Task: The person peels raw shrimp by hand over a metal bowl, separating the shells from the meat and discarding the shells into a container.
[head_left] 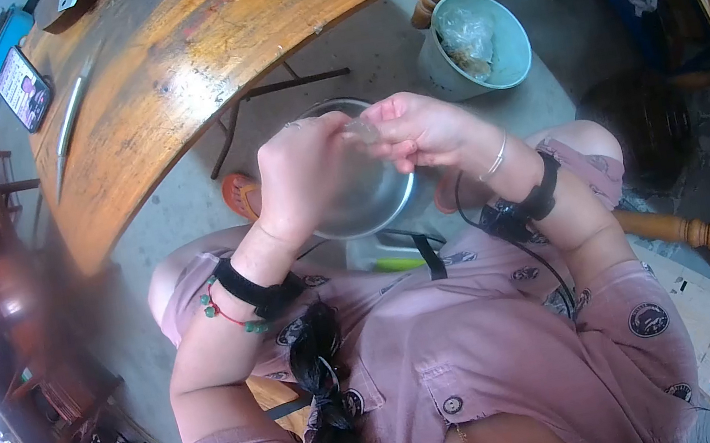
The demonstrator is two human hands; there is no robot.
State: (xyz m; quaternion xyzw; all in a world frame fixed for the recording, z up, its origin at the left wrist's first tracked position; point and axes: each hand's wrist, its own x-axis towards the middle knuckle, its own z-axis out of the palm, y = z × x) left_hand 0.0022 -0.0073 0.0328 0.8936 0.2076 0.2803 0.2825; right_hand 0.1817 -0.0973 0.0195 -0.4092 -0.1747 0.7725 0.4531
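Bowl (371,206) below, prob. to catch bits; R hand (420,128) pinches translucent piece (364,132) toward bowl's far edge; L hand (299,167) curled, hold unclear.

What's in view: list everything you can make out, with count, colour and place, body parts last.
small piece: one, pale, at the right fingertips
bowl: one, silvery, beneath the hands
table: one, brown, ahead
phone: one, dark-edged, table's left end
slim tool: one, silvery, beside the phone
bucket: one, pale green, right of the table
plastic bag: one, clear, inside the bucket
slipper: one clearly seen, orange, floor
chairs: several, brown, left background, too blurred to count
shirt: one, pink, worn
straps: two, black, one per forearm
bangle: one, silvery, right wrist
braid: one, black, down the front
left hand: one, above the bowl
right hand: one, above the bowl
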